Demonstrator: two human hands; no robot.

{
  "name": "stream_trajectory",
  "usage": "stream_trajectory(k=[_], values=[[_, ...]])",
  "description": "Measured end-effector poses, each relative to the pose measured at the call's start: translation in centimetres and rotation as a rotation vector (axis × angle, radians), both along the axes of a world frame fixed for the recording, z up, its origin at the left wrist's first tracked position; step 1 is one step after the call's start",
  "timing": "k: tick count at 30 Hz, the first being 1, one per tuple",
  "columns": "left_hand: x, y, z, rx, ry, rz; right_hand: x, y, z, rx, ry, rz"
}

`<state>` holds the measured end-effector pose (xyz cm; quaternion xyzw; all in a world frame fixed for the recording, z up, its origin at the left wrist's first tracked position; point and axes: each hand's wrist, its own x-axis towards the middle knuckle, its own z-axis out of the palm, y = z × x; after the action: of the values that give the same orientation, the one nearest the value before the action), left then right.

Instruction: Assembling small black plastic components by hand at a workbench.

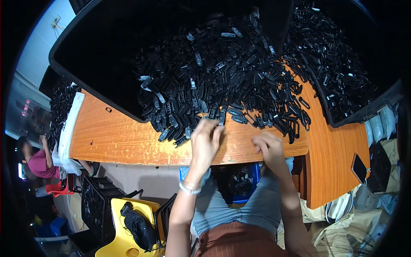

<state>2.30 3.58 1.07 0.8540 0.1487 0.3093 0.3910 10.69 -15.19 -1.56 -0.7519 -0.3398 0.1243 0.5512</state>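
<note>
A large heap of small black plastic clip-like parts [222, 81] covers the far half of the wooden table [128, 143]. At the heap's near edge is my left hand [204, 143], its fingers curled and closed together right beside several loose parts. Whatever lies between those fingertips, if anything, is too small and hidden to name. My right hand [270, 150] hovers over the table's front edge to the right, fingers bent and smeared by motion. Whether it holds anything cannot be made out.
Black bins [96, 83] tip toward the table, one at right [364, 113] also full of parts. A blue bin [254, 182] with dark parts sits below the edge between my legs. Nearby are a phone [358, 168], a yellow chair [117, 218] and a seated person [43, 162].
</note>
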Motion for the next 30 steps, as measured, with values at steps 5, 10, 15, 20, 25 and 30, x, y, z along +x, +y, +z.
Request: stream_trajectory(k=[5, 10, 15, 20, 25, 30], values=[[3.1, 1.9, -1.3, 0.440, 0.184, 0.172, 1.9, 3.8, -0.3, -0.320, -0.669, -0.351], [2.2, 1.4, -1.3, 0.401, 0.023, 0.189, 1.8, 3.8, -0.5, -0.252, -0.784, -0.417], [-0.7, -0.9, -3.0, -0.321, 0.010, -0.072, 0.8, 2.8, -0.8, 0.057, -0.524, -0.401], [-3.5, -2.2, -2.5, -0.552, 0.078, -0.250, -2.2, 1.5, 1.5, 0.271, 0.295, -0.100], [-4.4, -2.7, -1.3, -0.513, 0.062, -0.269, -3.8, 1.1, 2.1, 0.478, 0.817, 0.180], [-4.8, -2.9, -0.4, -0.499, 0.078, -0.261, -4.1, 0.5, 2.8, 0.311, 0.650, 0.181]])
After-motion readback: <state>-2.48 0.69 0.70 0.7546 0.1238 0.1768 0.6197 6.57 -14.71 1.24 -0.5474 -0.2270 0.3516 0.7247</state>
